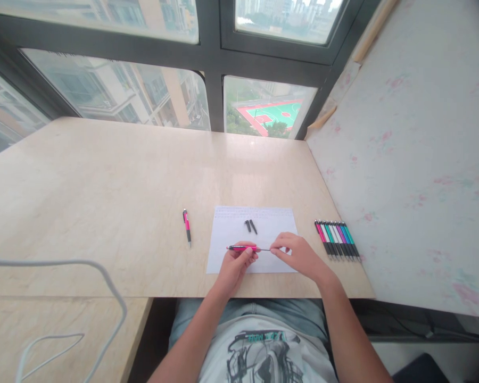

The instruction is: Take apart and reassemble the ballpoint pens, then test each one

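My left hand [236, 264] is closed around a pink pen barrel [242, 248], which lies level above the sheet of paper [219, 255]. From the barrel's right end a thin dark pen refill [264, 250] sticks out. My right hand [293, 251] pinches the refill's far end between thumb and fingers. Just beyond the hands, two small black pen parts [250, 226] rest on the paper, one thicker and shorter than the other. A whole pink pen [187, 227] with a black grip lies left of the sheet.
A row of several pens [337, 240] in pink, white, green, purple and teal lies on the desk [115, 191] at the right. The papered wall [407, 186] rises beside them. A grey-white cable [114, 290] loops at the lower left. Windows stand at the back.
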